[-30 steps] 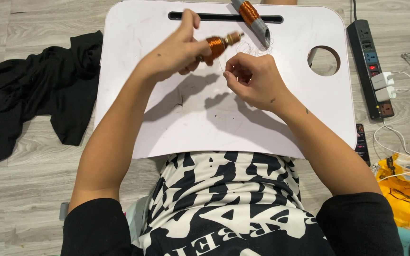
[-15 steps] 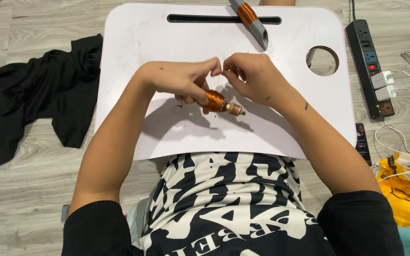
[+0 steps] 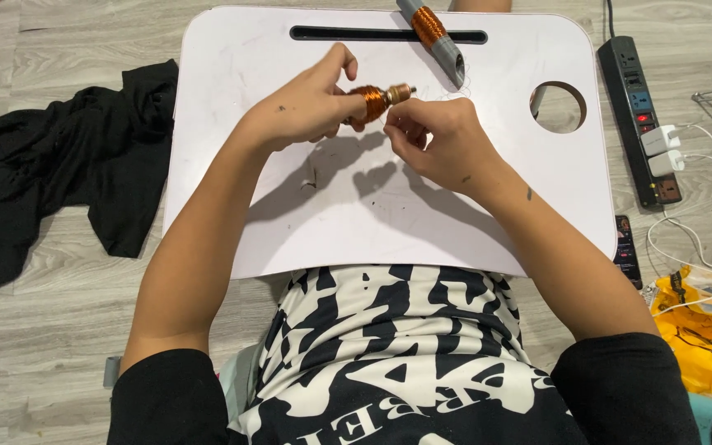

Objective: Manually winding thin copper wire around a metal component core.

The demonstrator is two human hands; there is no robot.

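- Nearest the body, the bare lower part of the white plastic lap tray (image 3: 372,231) lay under both forearms, with only the hands' shadows on it.
- The right hand (image 3: 442,144) hovered over the middle of the tray, fingers curled and fingertips pinched together just beside the spool's tip; a strand was too fine to make out, though it probably held thin wire.
- The left hand (image 3: 306,107) gripped the small spool wound with copper-coloured wire (image 3: 372,100), thumb and fingers closed round its left end, the axis nearly level and pointing toward the right hand.
- Judged from this grip, neat winding called for steady light tension from the right pinch, and turns laid side by side while the left hand rotated.
- Beyond the right hand, a grey rod with a copper-wire band (image 3: 434,35) lay slanted across the tray's slot.
- Left of the left arm lay a crumpled black cloth (image 3: 59,165); right of the tray, a black power strip (image 3: 640,115).
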